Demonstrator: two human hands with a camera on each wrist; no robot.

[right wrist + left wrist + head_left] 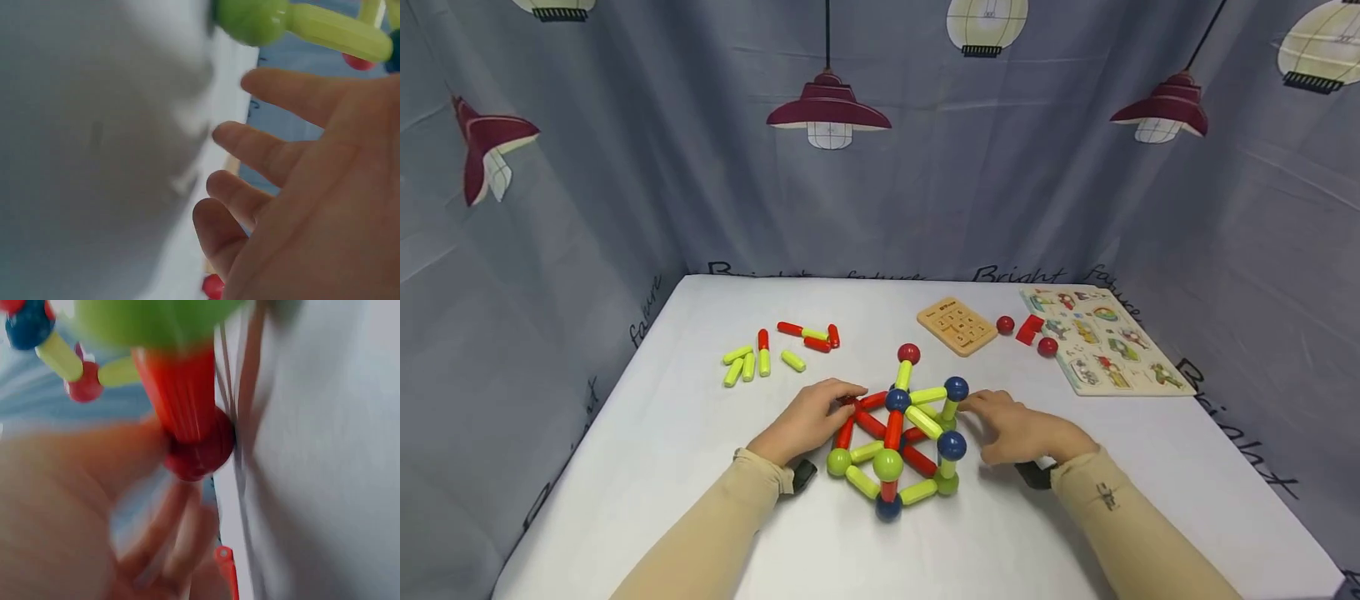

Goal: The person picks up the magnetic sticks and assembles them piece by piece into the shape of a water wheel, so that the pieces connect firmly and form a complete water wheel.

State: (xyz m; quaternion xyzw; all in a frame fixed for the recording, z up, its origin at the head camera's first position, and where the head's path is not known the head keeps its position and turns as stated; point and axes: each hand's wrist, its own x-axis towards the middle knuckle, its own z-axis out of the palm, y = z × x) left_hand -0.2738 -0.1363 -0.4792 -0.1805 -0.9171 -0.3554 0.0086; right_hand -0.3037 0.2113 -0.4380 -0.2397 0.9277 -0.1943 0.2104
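Observation:
A ball-and-rod structure (893,429) of red and yellow-green rods with blue, green and red balls stands mid-table. At its left side my left hand (811,419) holds a red ball (200,456) between thumb and fingers; a red rod (181,394) joins that ball to a green ball (156,319). The far side of the grip is hidden. Beside the structure's right side, my right hand (1028,427) has its fingers spread and loosely bent, with nothing in it. In the right wrist view, a green ball (253,19) and a yellow-green rod (340,34) lie above those fingers.
Loose yellow-green rods (748,367) and red rods (790,328) lie at the back left. Behind the structure is a wooden number board (957,326). Red balls (1048,347), red pieces (1030,328) and a picture board (1105,342) lie at the back right.

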